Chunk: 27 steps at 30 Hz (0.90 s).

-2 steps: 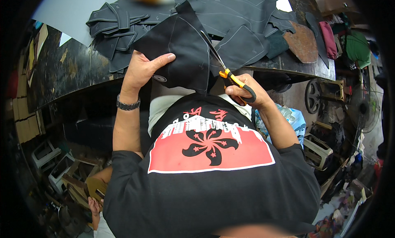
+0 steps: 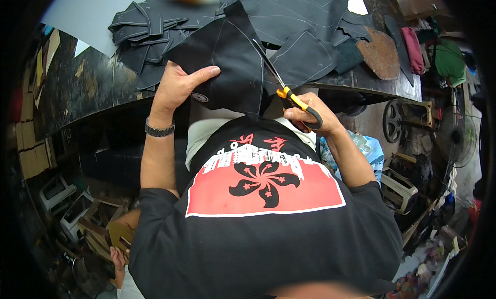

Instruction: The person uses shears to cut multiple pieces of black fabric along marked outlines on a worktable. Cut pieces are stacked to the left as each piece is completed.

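Note:
My left hand [image 2: 182, 84] grips the left edge of a black leather-like piece [image 2: 232, 66], thumb lying on top and fingers hidden underneath. White lines are drawn on the piece, and a small round white mark shows near its lower left. My right hand [image 2: 316, 113] is closed round the yellow-and-black handles of scissors [image 2: 298, 100]. Their blades point up and to the left, along the piece's right edge; whether they are cutting into it I cannot tell. Beyond the right side of the scissors lies another black piece [image 2: 304, 59] with a white outline.
Many black cut pieces [image 2: 281, 15] cover the dark worktable [image 2: 77, 100]. A brown board [image 2: 380, 53] lies at its right end, and a pale sheet [image 2: 77, 20] at the far left. A fan [image 2: 457, 136] stands at right; stools [image 2: 77, 211] and another person's hand [image 2: 119, 257] are lower left.

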Each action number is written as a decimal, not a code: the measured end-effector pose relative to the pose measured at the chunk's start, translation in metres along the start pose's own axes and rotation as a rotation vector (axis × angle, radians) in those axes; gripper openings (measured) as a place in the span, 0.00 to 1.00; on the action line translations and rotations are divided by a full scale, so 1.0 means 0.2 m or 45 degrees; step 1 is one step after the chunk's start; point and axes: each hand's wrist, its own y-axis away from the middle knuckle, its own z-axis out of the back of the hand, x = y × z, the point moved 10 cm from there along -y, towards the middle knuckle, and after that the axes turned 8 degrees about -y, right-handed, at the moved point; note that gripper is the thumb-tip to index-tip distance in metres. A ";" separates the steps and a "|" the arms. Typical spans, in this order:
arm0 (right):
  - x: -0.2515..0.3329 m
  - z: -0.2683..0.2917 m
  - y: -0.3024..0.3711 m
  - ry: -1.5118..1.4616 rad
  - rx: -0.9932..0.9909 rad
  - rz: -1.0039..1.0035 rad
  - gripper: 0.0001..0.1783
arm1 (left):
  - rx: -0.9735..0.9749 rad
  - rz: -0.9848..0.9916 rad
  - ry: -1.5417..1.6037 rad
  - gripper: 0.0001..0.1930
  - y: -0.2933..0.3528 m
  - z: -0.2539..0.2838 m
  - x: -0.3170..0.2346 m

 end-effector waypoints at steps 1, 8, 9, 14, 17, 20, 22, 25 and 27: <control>-0.02 0.01 0.01 0.011 -0.018 -0.062 0.18 | 0.025 0.057 -0.095 0.09 0.00 0.01 0.03; -0.02 -0.02 -0.01 -0.091 0.074 -0.090 0.21 | 0.112 -0.028 -0.045 0.13 -0.03 -0.04 0.00; 0.01 -0.03 -0.02 -0.117 0.111 -0.043 0.21 | 0.131 -0.053 -0.009 0.14 -0.03 -0.06 -0.02; 0.04 -0.03 -0.04 -0.185 0.082 0.018 0.22 | 0.180 -0.020 -0.001 0.19 -0.05 -0.09 -0.03; 0.00 0.00 -0.04 -0.048 -0.017 -0.060 0.23 | 0.205 0.011 0.029 0.19 -0.05 -0.09 -0.01; -0.02 0.01 -0.01 -0.021 -0.085 -0.081 0.20 | 0.249 0.057 0.040 0.20 -0.05 -0.09 0.02; -0.02 0.02 0.00 0.017 -0.109 -0.086 0.18 | 0.271 0.065 0.042 0.20 -0.06 -0.10 0.02; -0.02 0.02 0.01 0.020 -0.091 -0.091 0.17 | 0.291 0.074 0.071 0.20 -0.07 -0.11 0.02; -0.02 0.02 0.00 -0.006 -0.026 -0.122 0.18 | 0.285 0.069 0.050 0.19 -0.07 -0.10 0.02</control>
